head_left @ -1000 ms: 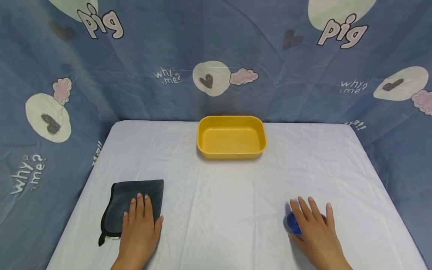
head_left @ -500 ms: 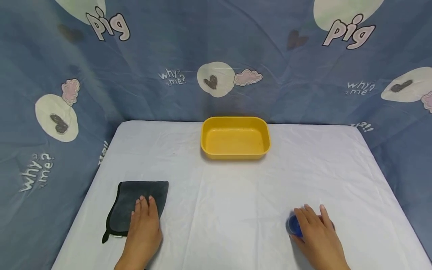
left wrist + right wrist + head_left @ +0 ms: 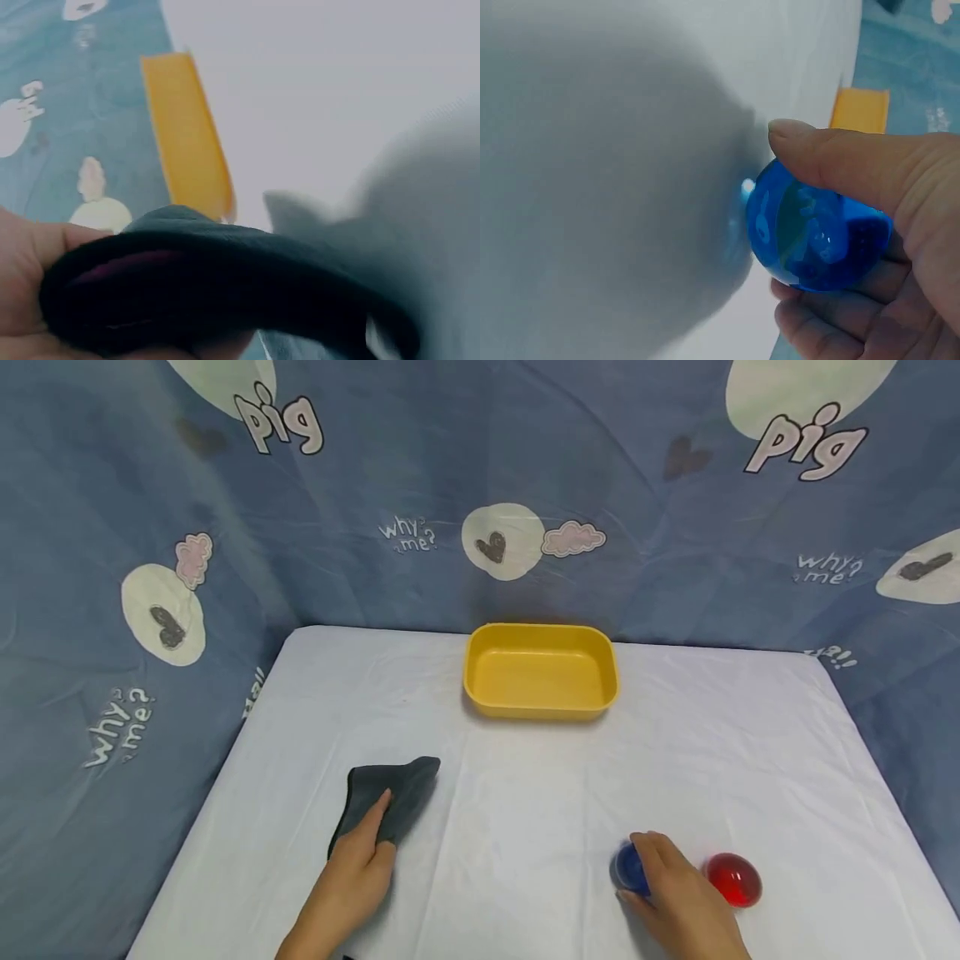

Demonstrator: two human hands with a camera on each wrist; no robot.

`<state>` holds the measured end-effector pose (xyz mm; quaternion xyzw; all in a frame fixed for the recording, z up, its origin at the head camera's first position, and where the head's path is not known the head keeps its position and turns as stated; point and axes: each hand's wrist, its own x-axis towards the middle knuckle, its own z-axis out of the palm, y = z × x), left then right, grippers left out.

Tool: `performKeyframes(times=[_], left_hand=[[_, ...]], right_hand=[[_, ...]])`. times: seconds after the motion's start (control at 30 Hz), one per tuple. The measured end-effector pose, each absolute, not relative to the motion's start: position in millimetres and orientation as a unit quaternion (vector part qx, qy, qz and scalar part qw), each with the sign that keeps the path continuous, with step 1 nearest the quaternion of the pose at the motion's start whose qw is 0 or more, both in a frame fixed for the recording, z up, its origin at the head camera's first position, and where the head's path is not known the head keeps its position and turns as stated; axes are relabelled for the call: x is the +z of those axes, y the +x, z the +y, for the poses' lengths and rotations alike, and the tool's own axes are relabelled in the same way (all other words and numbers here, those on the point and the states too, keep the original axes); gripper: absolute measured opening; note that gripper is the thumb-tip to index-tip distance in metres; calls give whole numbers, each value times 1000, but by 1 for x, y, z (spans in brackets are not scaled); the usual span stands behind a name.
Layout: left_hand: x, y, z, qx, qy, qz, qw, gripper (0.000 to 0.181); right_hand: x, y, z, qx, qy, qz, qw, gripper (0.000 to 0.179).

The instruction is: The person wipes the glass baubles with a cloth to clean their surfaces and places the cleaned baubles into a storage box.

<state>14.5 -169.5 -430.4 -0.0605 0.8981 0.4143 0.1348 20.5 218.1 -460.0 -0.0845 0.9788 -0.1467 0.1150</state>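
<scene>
Blue printed fabric (image 3: 375, 452) hangs behind and beside the white surface (image 3: 510, 827) in front of you. At the left, your left grip (image 3: 356, 868) pinches the dark grey cloth (image 3: 408, 789); a second ago it lay flat beneath straight fingers, and now it is bunched and shifted toward the middle. The left wrist view shows its dark edge arched in your fingers, though you cannot tell whether all of it is off the surface. Next along, the yellow container (image 3: 540, 712) sits at the far side, well apart from both grips. Rightward, your right grip (image 3: 678, 897) clasps the blue ball (image 3: 630, 868) between thumb and fingers, and has carried it leftward. That leaves the red ball (image 3: 734, 880), mostly covered a moment ago, in plain sight just beside it. Grasping seems done on both sides, with the red ball left ungripped.
</scene>
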Motion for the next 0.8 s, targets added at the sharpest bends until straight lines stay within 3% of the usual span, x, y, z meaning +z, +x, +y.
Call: performKeyframes(times=[0.27,0.47,0.63,0.8], left_hand=[[-416,9,-147,619,-47,772,140,57],[-415,8,-130,797,-27,563,216,65],[-417,14,-118,870,5,432,238,66],[-420,19,-115,884,25,397,247,71]], right_hand=[[-446,15,184,-282,-66,943,162,76],[-427,8,158,-397,-92,896,174,77],[-416,7,135,-455,-136,876,85,71],[-409,12,118,-471,-116,874,12,68]])
